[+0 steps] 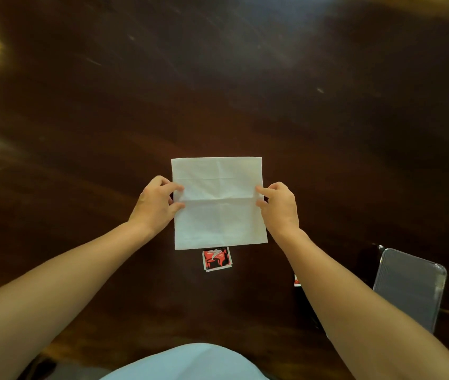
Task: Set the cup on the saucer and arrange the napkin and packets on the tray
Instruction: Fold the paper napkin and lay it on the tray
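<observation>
A white paper napkin (pixel 219 202), unfolded into a square with crease lines, is spread over the dark wooden table. My left hand (pixel 156 202) pinches its left edge at the middle crease. My right hand (pixel 279 205) pinches the right edge at the same height. A red and black packet with a cup picture (pixel 217 259) lies just below the napkin's near edge, partly covered by it. A sliver of a second red packet (pixel 296 281) peeks out beside my right forearm. No cup, saucer or tray shows clearly.
A grey rectangular object with rounded corners (pixel 409 289), ribbed and see-through, stands at the right near the table edge. The dark wooden table (pixel 217 91) stretches far ahead. My light blue clothing (pixel 187 363) fills the bottom centre.
</observation>
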Demonstrator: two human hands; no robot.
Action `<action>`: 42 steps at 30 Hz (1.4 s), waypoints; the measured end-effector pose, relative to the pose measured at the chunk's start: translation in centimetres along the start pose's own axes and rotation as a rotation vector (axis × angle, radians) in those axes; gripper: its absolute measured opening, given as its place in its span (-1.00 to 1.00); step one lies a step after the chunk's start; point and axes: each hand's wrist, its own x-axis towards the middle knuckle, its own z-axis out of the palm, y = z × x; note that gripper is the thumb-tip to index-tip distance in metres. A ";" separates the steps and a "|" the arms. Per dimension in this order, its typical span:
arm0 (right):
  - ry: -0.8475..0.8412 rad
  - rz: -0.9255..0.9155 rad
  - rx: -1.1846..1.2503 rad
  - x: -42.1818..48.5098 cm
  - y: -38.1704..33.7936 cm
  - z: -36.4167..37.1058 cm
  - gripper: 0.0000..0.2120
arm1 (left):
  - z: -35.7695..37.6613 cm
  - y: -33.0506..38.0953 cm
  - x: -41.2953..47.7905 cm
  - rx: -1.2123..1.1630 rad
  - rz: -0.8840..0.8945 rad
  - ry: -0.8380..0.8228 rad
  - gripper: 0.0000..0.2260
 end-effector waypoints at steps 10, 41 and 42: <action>-0.012 -0.129 -0.089 0.4 0.2 0.1 -0.79 | 0.6 0.2 -0.4 -0.002 -0.041 0.028 -0.77; -0.104 -0.042 -0.179 -4.0 -0.1 -2.7 -0.47 | -2.1 0.2 -3.1 0.364 0.235 -0.204 -0.73; -0.087 -0.027 -0.137 -3.5 -0.3 -2.7 -0.46 | -1.9 0.3 -2.7 0.268 0.165 -0.177 -0.72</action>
